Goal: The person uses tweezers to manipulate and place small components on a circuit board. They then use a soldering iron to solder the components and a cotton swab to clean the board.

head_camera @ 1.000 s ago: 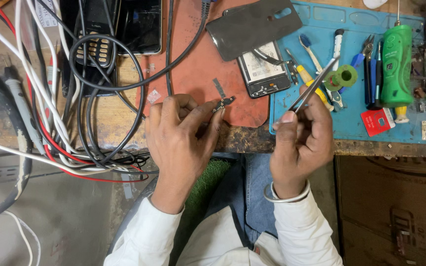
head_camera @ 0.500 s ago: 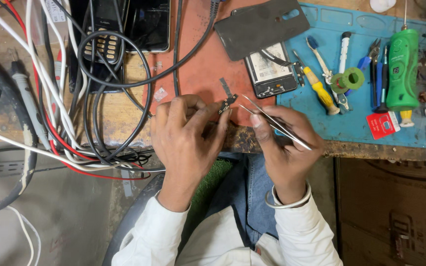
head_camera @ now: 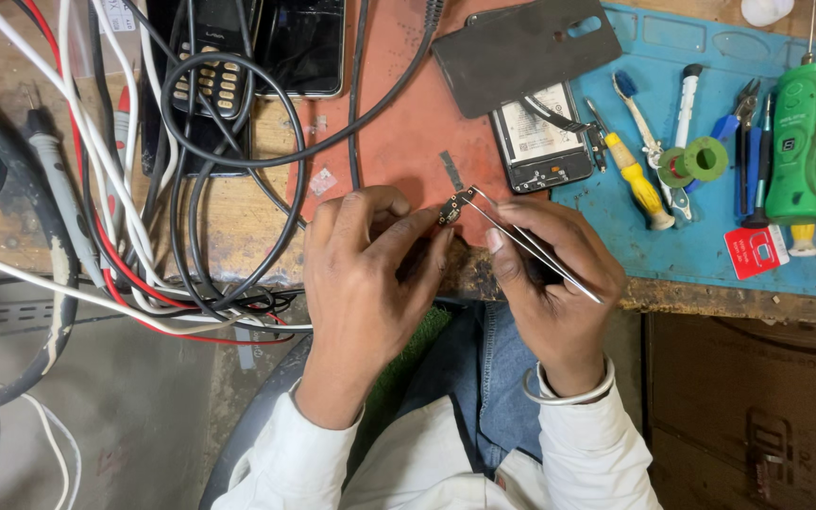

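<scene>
Tweezers point(head_camera: 531, 247) pinched in right hand point(head_camera: 554, 283) touch small part point(head_camera: 452, 208) gripped by left hand point(head_camera: 370, 269) fingers.

White long sleeves on both arms, blue jeans, metal bangle point(head_camera: 569, 392) on right wrist. Green patch at lap, possibly cloth.

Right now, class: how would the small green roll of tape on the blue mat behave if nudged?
The small green roll of tape looks light, so it would probably slide. Lying flat on the blue mat, it seems unlikely to roll unless tipped on edge.
</scene>
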